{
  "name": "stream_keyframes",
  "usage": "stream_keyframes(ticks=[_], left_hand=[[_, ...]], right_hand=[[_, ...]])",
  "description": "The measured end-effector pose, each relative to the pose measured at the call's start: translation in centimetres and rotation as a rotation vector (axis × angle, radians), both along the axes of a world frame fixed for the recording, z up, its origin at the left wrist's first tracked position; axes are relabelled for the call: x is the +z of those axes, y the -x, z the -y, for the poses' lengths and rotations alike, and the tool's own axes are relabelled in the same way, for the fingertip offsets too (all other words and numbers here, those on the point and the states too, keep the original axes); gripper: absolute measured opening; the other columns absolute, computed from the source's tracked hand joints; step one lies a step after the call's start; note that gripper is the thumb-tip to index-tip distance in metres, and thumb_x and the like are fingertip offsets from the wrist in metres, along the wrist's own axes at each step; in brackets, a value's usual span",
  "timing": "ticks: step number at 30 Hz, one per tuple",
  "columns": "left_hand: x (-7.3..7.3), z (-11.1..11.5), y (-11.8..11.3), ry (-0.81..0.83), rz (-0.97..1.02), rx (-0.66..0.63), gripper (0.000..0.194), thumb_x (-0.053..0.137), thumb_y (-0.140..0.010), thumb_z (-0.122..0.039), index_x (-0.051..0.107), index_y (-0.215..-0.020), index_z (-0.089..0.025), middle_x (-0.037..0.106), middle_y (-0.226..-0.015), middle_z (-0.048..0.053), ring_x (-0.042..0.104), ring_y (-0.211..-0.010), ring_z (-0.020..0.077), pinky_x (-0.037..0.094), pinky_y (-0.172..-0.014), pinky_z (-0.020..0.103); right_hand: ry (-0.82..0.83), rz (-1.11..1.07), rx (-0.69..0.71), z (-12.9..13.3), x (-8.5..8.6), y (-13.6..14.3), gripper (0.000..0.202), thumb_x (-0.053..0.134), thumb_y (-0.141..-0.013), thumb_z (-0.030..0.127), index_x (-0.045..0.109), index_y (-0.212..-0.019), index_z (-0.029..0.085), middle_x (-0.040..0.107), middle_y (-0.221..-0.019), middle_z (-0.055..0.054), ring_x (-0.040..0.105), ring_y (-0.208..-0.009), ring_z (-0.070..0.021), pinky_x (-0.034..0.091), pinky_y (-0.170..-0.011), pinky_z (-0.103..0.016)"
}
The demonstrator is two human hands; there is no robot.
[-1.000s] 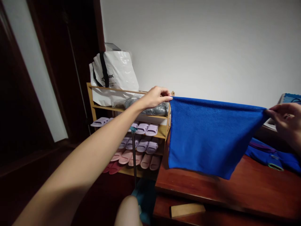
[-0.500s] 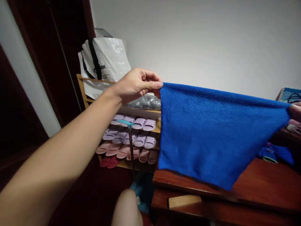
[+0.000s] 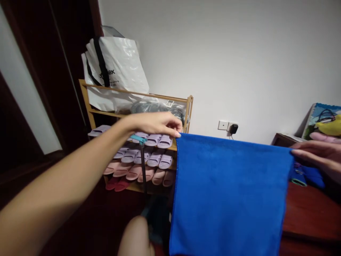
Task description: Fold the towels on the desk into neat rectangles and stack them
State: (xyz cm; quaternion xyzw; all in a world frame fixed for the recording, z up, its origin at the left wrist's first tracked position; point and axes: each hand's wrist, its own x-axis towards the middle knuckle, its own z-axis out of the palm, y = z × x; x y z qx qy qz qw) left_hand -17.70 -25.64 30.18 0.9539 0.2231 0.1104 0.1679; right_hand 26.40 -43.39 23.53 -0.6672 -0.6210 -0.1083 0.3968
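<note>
A blue towel (image 3: 231,195) hangs stretched out flat in front of me, its top edge nearly level. My left hand (image 3: 162,124) pinches the upper left corner between thumb and fingers. At the upper right corner, my right hand (image 3: 319,154) grips the cloth, with part of that hand cut off by the frame's edge. The towel's lower edge runs out of view at the bottom. Behind it, the reddish wooden table (image 3: 311,209) is partly covered.
A wooden shoe rack (image 3: 189,110) holds rows of lilac and pink slippers (image 3: 153,160), with a white bag (image 3: 122,64) on top. A blue-topped pole (image 3: 143,163) stands before it. A plug (image 3: 233,128) sits in the wall socket. A yellow toy (image 3: 330,125) lies at right.
Both hands have lowered the towel, and its right corner has come leftward. The cloth now hangs straighter and squarer, covering the wooden block seen before. The wall socket has come into view.
</note>
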Motion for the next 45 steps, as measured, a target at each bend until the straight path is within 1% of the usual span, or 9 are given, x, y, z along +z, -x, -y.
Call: stream_keyframes(ticks=[4, 11, 18, 26, 34, 37, 40, 42, 45], left_hand=[[-3.2, -2.9, -2.0, -0.064, -0.034, -0.010, 0.016, 0.058, -0.077, -0.030, 0.058, -0.066, -0.018, 0.055, -0.061, -0.002, 0.046, -0.053, 0.0120, 0.033, -0.051, 0.021], [-9.3, -7.3, -5.1, -0.120, 0.098, 0.220, 0.023, 0.058, -0.080, -0.036, 0.056, -0.068, -0.017, 0.057, -0.066, 0.001, 0.050, -0.059, 0.0143, 0.034, -0.054, 0.022], [-14.6, -10.7, -7.8, -0.225, 0.084, 0.416, 0.008, 0.056, -0.083, -0.024, 0.060, -0.080, -0.018, 0.063, -0.076, 0.005, 0.060, -0.074, 0.0201, 0.037, -0.062, 0.025], [-18.9, -13.6, -10.2, -0.212, -0.045, 0.534, 0.004, 0.059, -0.085, -0.023, 0.061, -0.085, -0.019, 0.066, -0.087, 0.008, 0.063, -0.084, 0.0237, 0.044, -0.068, 0.030], [-22.1, -15.1, -12.5, -0.157, -0.274, 0.583, 0.030, 0.057, -0.090, -0.030, 0.054, -0.116, -0.017, 0.057, -0.115, 0.007, 0.059, -0.097, 0.0212, 0.051, -0.080, 0.039], [-22.6, -14.2, -14.0, -0.208, -0.280, 0.554, 0.032, 0.063, -0.083, -0.018, 0.056, -0.114, -0.011, 0.058, -0.114, 0.016, 0.056, -0.105, 0.0288, 0.048, -0.084, 0.044], [-23.9, -12.0, -17.1, -0.282, -0.223, 0.428, 0.044, 0.061, -0.076, -0.011, 0.054, -0.119, -0.010, 0.051, -0.126, 0.021, 0.045, -0.120, 0.0337, 0.039, -0.095, 0.045], [-25.3, -10.6, -19.3, -0.301, -0.185, 0.300, 0.051, 0.055, -0.079, -0.016, 0.047, -0.130, -0.013, 0.041, -0.140, 0.016, 0.036, -0.129, 0.0284, 0.032, -0.103, 0.040], [-27.6, -9.7, -20.6, -0.209, -0.165, 0.165, 0.065, 0.043, -0.087, -0.030, 0.025, -0.144, -0.006, 0.019, -0.151, 0.017, 0.017, -0.138, 0.0260, 0.020, -0.110, 0.040]], right_hand=[[0.238, -0.083, 0.076, -3.2, -2.0, -0.7, 0.046, 0.060, -0.067, 0.064, 0.067, -0.083, 0.022, 0.068, -0.085, -0.003, 0.062, -0.079, -0.0189, 0.047, -0.074, -0.027], [0.137, -0.092, 0.007, -10.3, -7.7, -2.0, 0.050, 0.054, -0.065, 0.067, 0.067, -0.076, 0.020, 0.067, -0.081, -0.006, 0.060, -0.077, -0.0223, 0.045, -0.072, -0.032], [0.079, -0.086, -0.105, -15.2, -12.6, -3.5, 0.047, 0.048, -0.064, 0.062, 0.070, -0.071, 0.021, 0.064, -0.084, -0.009, 0.058, -0.074, -0.0229, 0.044, -0.072, -0.036], [0.224, -0.085, -0.057, -19.1, -18.2, -5.1, 0.036, 0.046, -0.068, 0.057, 0.065, -0.066, 0.026, 0.065, -0.069, -0.003, 0.062, -0.072, -0.0238, 0.044, -0.065, -0.033], [0.437, -0.032, -0.083, -21.4, -21.8, -5.8, 0.023, 0.049, -0.072, 0.042, 0.064, -0.070, 0.024, 0.068, -0.074, -0.003, 0.064, -0.076, -0.0207, 0.045, -0.065, -0.028], [0.476, 0.041, -0.141, -21.6, -21.6, -4.3, 0.023, 0.049, -0.072, 0.034, 0.065, -0.076, 0.018, 0.067, -0.085, -0.011, 0.063, -0.082, -0.0251, 0.046, -0.070, -0.033], [0.459, 0.138, -0.113, -22.8, -21.4, 0.1, 0.030, 0.042, -0.077, 0.028, 0.065, -0.091, 0.015, 0.060, -0.111, -0.018, 0.057, -0.103, -0.0293, 0.042, -0.086, -0.040], [0.456, 0.182, -0.015, -23.9, -21.7, 3.9, 0.039, 0.034, -0.083, 0.028, 0.061, -0.110, 0.018, 0.054, -0.126, -0.012, 0.049, -0.117, -0.0237, 0.036, -0.097, -0.035], [0.517, 0.199, 0.114, -24.8, -23.1, 8.1, 0.050, 0.026, -0.089, 0.036, 0.042, -0.135, 0.023, 0.040, -0.142, -0.002, 0.035, -0.131, -0.0140, 0.030, -0.105, -0.027]])
